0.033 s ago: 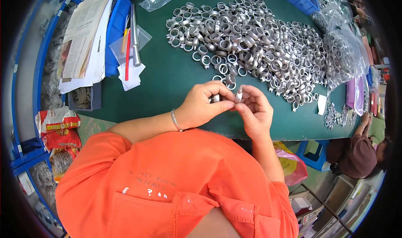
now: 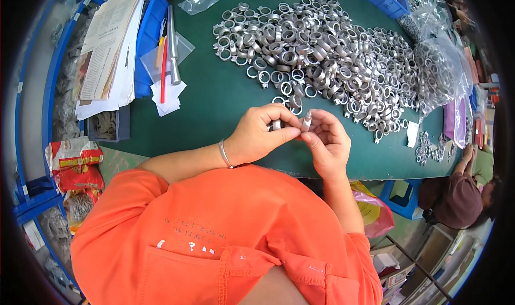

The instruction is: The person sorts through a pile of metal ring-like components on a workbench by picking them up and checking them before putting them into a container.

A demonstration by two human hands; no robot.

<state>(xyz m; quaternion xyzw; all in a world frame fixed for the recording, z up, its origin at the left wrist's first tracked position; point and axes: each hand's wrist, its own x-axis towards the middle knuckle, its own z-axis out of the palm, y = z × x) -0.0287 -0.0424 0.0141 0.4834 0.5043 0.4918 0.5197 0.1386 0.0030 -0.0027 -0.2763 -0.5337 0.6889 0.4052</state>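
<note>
At the table's near edge my two hands meet, fingers curled. My right hand [image 2: 328, 144] pinches a silver metal ring [image 2: 306, 121], seen nearly edge-on, between thumb and fingers. The thumb and fingertips of my left hand [image 2: 260, 136] come up to the same ring; whether they press on it I cannot tell. Another metal ring [image 2: 276, 125] shows inside the curl of my left fingers. Just beyond my hands spreads a large heap of similar metal rings [image 2: 322, 52], with a few loose rings [image 2: 292, 102] at its near side.
A blue bin [image 2: 149, 47] with papers [image 2: 104, 52] leaning on it stands at the left. Beside it lie a tapered metal rod [image 2: 172, 47] and a red stick [image 2: 163, 74]. A bag of rings [image 2: 442, 74] and a purple basket [image 2: 455, 121] are at the right, near another person [image 2: 453, 200].
</note>
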